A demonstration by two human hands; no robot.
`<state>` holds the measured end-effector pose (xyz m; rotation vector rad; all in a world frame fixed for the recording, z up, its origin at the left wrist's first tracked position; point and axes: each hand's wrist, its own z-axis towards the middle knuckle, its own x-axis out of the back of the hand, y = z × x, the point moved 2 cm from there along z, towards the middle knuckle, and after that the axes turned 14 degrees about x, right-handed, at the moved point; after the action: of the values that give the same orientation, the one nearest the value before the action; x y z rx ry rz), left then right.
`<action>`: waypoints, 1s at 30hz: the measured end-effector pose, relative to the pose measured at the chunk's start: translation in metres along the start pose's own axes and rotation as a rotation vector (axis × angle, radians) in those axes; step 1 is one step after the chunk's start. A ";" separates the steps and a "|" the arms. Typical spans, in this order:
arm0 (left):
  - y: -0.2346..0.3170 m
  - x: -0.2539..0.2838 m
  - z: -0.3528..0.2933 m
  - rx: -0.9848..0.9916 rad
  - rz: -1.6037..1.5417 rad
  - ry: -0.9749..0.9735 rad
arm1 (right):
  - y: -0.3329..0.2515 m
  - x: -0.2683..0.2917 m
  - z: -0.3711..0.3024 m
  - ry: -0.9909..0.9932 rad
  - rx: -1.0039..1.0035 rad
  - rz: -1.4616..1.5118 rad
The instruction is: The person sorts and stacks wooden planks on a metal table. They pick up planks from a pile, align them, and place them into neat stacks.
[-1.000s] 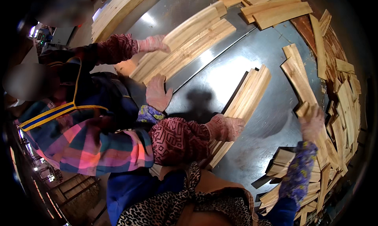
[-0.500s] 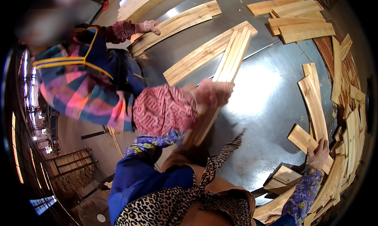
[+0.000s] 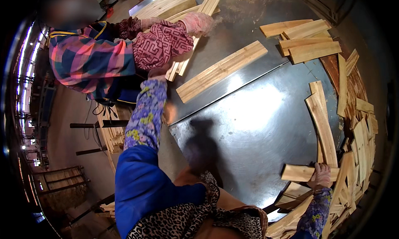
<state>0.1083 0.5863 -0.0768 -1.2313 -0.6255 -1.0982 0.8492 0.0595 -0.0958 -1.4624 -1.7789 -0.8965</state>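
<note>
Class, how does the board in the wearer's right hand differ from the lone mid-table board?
The held board is in the right hand; no hand touches the lone board. The held board runs roughly level across the picture; the lone board slants. Both are pale wood.

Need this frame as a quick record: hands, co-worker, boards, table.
left hand: blurred, near the lower ends of the narrow boards; grip unclear
right hand: fingers over a short board
co-worker's hand: on the narrow boards
table: shiny metal, with a visible seam
single board: flat on the table, apart from the others
loose boards: overlapping, upper right
wood pile: jumbled pieces along the right side
</note>
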 end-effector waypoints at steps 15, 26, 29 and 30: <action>0.334 0.150 -0.314 -0.295 -2.056 -1.266 | -0.203 0.095 0.193 0.225 -0.032 1.577; 0.341 0.115 -0.324 -0.354 -1.799 -1.493 | 0.091 0.003 0.013 0.281 -0.502 0.369; 0.366 0.077 -0.333 -0.428 -1.260 -1.371 | 0.073 0.009 0.015 0.238 -0.507 0.292; 0.380 0.057 -0.339 -0.768 -1.610 -0.970 | 0.053 0.021 0.022 0.298 -0.484 0.170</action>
<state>0.4168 0.2308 -0.2790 -1.9170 -2.3454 -2.1152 0.8970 0.0960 -0.0853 -1.6359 -1.2501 -1.4378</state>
